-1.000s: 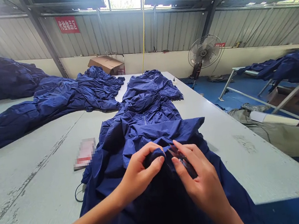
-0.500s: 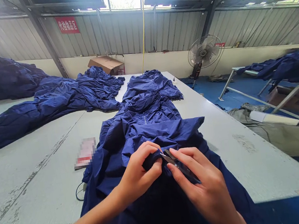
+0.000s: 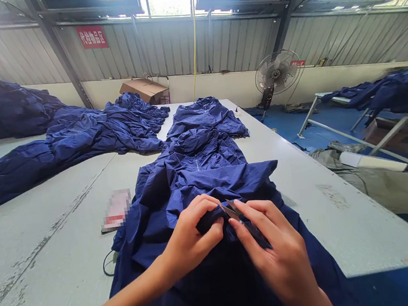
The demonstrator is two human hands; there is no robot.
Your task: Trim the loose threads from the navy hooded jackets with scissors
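A navy blue jacket (image 3: 208, 182) with a front zip lies spread over the near edge of the table. My left hand (image 3: 195, 229) pinches a bunched fold of its fabric between thumb and fingers. Close beside it, my right hand (image 3: 275, 239) is closed around small thread snips (image 3: 231, 211), partly hidden by the fingers. The snips' two pointed blades stand slightly apart and point left, right at the pinched fold. Whether a thread lies between the blades is too small to tell. A cord loop (image 3: 109, 264) sticks out at the jacket's left side.
Left of the jacket, a phone-like flat object (image 3: 116, 212), blurred out, lies on the white table (image 3: 68, 261). More navy garments (image 3: 88, 133) are heaped at left and behind. A cardboard box (image 3: 145, 89), a fan (image 3: 277, 75) and a metal-framed table (image 3: 340, 130) stand farther off.
The snips have tilted a little and their blades sit slightly closer to the pinched fold. Both hands otherwise keep nearly the same place, and the jacket lies as before.
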